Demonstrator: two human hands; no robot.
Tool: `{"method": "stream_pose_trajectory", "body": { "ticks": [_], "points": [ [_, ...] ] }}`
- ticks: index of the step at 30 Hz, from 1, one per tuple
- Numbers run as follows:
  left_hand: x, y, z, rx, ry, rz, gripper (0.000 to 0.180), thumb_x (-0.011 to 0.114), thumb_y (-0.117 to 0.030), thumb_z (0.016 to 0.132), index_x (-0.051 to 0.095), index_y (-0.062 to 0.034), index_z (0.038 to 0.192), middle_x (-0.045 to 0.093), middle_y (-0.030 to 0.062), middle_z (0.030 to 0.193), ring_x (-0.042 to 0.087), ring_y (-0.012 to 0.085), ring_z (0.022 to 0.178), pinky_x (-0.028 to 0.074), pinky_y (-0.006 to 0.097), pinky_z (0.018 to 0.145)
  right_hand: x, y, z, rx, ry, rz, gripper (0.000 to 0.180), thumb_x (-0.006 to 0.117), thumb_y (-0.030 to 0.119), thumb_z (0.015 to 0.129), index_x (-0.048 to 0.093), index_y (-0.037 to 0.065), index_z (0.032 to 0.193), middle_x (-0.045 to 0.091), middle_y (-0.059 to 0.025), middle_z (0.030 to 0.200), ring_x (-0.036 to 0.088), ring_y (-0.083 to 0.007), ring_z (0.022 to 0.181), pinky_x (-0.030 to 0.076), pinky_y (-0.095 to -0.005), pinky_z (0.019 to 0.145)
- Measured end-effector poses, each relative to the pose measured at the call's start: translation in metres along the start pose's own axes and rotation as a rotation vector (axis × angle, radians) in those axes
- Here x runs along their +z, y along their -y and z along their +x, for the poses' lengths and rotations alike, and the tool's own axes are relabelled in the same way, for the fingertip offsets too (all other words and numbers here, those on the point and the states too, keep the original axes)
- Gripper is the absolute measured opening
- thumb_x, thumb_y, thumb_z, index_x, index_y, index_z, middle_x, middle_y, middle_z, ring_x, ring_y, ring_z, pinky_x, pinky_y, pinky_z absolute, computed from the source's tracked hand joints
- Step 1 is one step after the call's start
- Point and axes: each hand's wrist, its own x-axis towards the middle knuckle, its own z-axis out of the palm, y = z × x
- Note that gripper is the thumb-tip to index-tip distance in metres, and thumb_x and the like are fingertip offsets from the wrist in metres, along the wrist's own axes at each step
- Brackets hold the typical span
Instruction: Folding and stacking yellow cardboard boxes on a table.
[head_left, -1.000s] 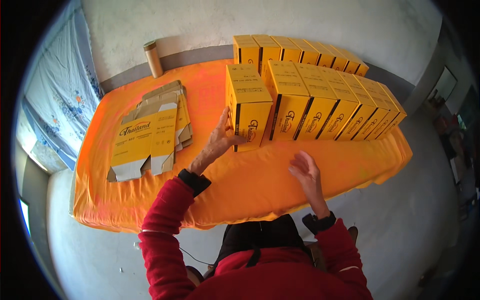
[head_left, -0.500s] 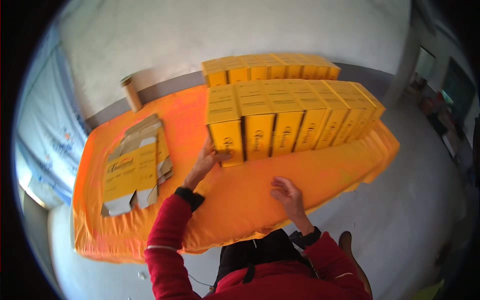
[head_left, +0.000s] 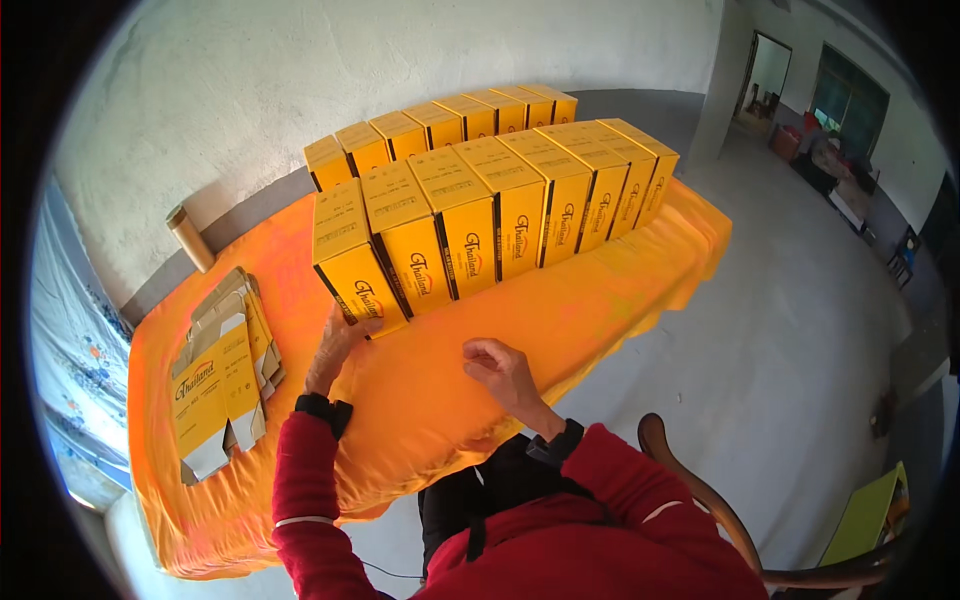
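Observation:
My left hand (head_left: 340, 347) is at the near end of the front row. Its thumb lies on the front of the leftmost yellow carton (head_left: 362, 300), and its fingers are round the lower left edge, partly hidden. The carton stands upright against its neighbour (head_left: 415, 262). Over the orange cloth (head_left: 430, 400), in front of the row, my right hand (head_left: 505, 375) hovers with loosely curled fingers and nothing in them. Flattened yellow cartons (head_left: 215, 380) with grey flaps lie in a pile to the left of my left hand.
A second row of yellow cartons (head_left: 440, 122) stands behind, near the wall. A brown cardboard tube (head_left: 190, 240) leans at the far left. A wooden chair arm (head_left: 690, 485) curves at my right, and a green board (head_left: 865, 515) is beyond it.
The view has swung right, so the table and cartons sit further left in the picture. My left hand keeps its place on the end carton. My right hand's fingers have curled slightly more.

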Motion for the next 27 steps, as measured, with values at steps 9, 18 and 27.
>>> {"method": "stream_pose_trajectory", "body": {
  "ticks": [9, 18, 27],
  "points": [
    [0.003, 0.008, -0.001, -0.022, -0.043, 0.068, 0.036, 0.07, -0.015, 0.083, 0.06, -0.0054, 0.116, 0.064, -0.0012, 0.1, 0.057, 0.0113, 0.085, 0.047, 0.027, 0.071, 0.003, 0.0, 0.001, -0.033, -0.002, 0.04, 0.015, 0.064, 0.005, 0.087, 0.062, -0.004, 0.099, 0.066, -0.0079, 0.098, 0.063, -0.0144, 0.088, 0.051, -0.0283, 0.078],
    [0.007, -0.012, -0.011, -0.094, -0.066, 0.135, 0.035, 0.07, -0.014, 0.081, 0.06, -0.0033, 0.113, 0.064, 0.0028, 0.098, 0.058, 0.0143, 0.087, 0.048, 0.029, 0.075, 0.0, 0.002, 0.0, -0.012, 0.01, 0.002, 0.012, 0.062, 0.003, 0.087, 0.062, -0.005, 0.095, 0.066, -0.0072, 0.098, 0.063, -0.0144, 0.087, 0.05, -0.0274, 0.079],
    [0.001, 0.03, 0.017, 0.166, 0.05, -0.113, 0.052, 0.072, 0.002, 0.077, 0.053, -0.0047, 0.124, 0.065, 0.0021, 0.106, 0.061, 0.0128, 0.09, 0.054, 0.029, 0.073, -0.009, -0.007, 0.007, -0.122, 0.025, -0.208, 0.009, 0.064, 0.002, 0.086, 0.067, -0.004, 0.092, 0.068, -0.0086, 0.102, 0.062, -0.0164, 0.095, 0.049, -0.0281, 0.087]
  ]
}}
